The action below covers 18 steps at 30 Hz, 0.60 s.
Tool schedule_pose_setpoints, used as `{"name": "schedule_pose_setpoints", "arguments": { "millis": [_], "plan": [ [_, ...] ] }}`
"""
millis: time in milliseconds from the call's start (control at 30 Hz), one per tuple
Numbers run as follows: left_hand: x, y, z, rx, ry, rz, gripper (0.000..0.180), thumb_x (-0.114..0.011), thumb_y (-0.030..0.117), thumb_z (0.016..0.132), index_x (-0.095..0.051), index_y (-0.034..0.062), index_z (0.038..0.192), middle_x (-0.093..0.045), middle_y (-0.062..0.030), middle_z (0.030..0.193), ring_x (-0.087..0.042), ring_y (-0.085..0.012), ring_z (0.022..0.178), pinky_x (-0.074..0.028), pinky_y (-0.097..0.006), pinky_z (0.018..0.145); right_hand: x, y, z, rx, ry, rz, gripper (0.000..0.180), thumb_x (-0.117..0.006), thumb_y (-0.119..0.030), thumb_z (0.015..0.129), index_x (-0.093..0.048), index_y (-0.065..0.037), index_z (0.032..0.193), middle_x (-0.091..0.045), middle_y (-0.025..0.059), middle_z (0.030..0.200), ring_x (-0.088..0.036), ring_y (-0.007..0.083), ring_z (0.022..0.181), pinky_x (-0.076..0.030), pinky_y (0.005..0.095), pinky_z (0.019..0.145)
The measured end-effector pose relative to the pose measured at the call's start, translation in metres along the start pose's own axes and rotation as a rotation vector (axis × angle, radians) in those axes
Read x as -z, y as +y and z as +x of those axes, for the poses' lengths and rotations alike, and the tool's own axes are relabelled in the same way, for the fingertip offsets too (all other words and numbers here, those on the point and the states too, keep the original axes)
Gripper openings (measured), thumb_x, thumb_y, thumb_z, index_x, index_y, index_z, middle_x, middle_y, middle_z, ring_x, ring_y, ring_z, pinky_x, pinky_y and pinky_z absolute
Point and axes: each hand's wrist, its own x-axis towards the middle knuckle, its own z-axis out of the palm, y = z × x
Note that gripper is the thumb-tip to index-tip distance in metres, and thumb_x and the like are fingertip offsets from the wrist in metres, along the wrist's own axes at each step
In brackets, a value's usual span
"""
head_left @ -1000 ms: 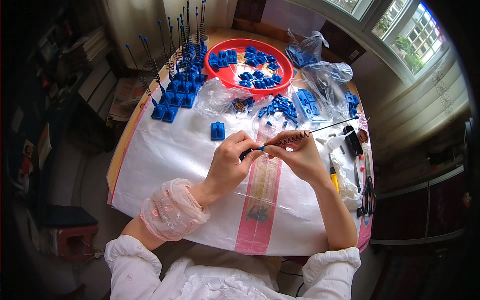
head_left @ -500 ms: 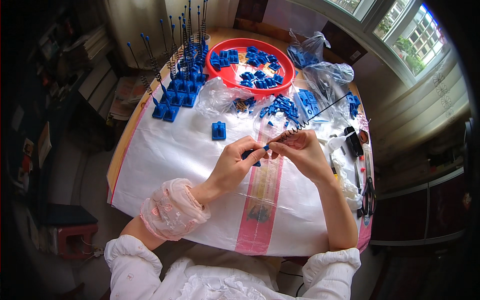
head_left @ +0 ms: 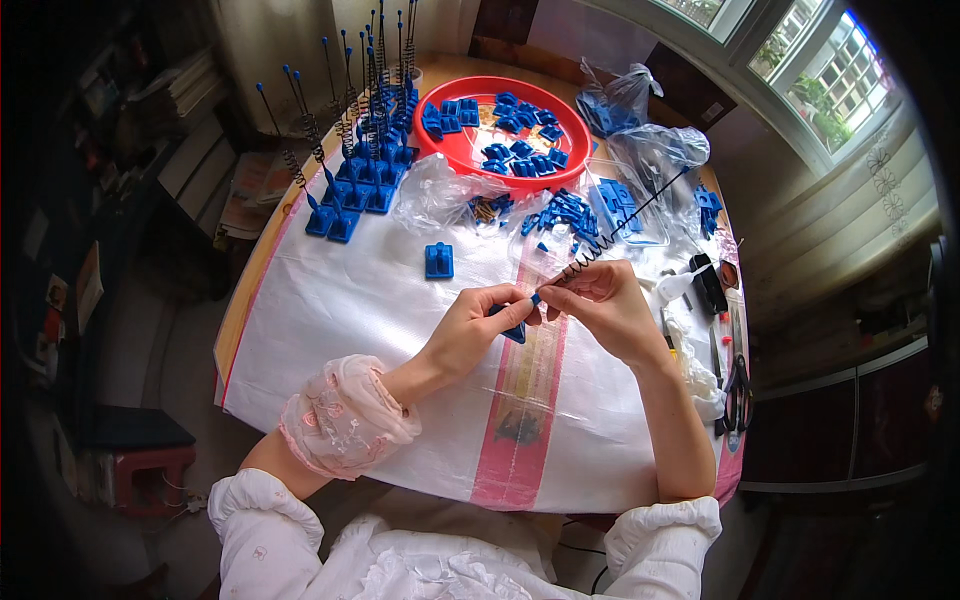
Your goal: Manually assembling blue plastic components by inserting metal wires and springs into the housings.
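At the middle of the table, my left hand [head_left: 474,322] pinches a small blue plastic base [head_left: 515,332], mostly hidden by the fingers. Close against it, my right hand [head_left: 612,308] grips the lower end of a black coiled spring rod [head_left: 603,243]. The rod slants up to the far right and ends in a small blue tip [head_left: 685,170]. Both hands' fingertips meet at a blue connector [head_left: 537,298] where rod and base come together. A separate blue base [head_left: 438,261] lies on the white sheet, beyond my left hand.
Finished-looking blue bases with upright spring rods [head_left: 365,185] crowd the far left. A red basin [head_left: 425,150] holds several blue parts. Small blue pieces [head_left: 568,215], plastic bags [head_left: 440,195], a white bottle [head_left: 672,288] and scissors [head_left: 738,395] lie around the far side and right edge.
The rod's far tip has swung slightly nearer and to the left. The blue base in my left hand shows a little lower; both hands keep nearly the same place and grip.
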Motion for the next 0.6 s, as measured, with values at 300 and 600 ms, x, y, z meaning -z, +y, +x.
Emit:
{"name": "schedule_pose_setpoints", "arguments": {
  "millis": [300, 600],
  "plan": [
    [-0.004, 0.0076, -0.0012, -0.038, 0.074, 0.135, 0.022, -0.06, 0.022, 0.099, -0.067, 0.0029, 0.107, -0.065, -0.0011, 0.092, -0.06, -0.006, 0.084, -0.049, -0.021, 0.076, -0.0002, -0.0027, -0.0012, 0.037, 0.03, -0.047, 0.013, -0.072, -0.007, 0.087, -0.074, 0.004, 0.095, -0.072, 0.0073, 0.081, -0.066, 0.0115, 0.071, -0.053, 0.0254, 0.065],
    [-0.0053, 0.0037, -0.0009, -0.065, 0.116, 0.182, 0.019, -0.061, 0.02, 0.098, -0.066, 0.0044, 0.108, -0.066, 0.0002, 0.093, -0.059, -0.0046, 0.082, -0.049, -0.021, 0.074, -0.0031, -0.0005, -0.0001, 0.059, 0.105, -0.026, 0.015, -0.072, -0.011, 0.086, -0.074, 0.003, 0.09, -0.073, 0.0071, 0.08, -0.067, 0.0103, 0.07, -0.052, 0.0241, 0.064]
  ]
}}
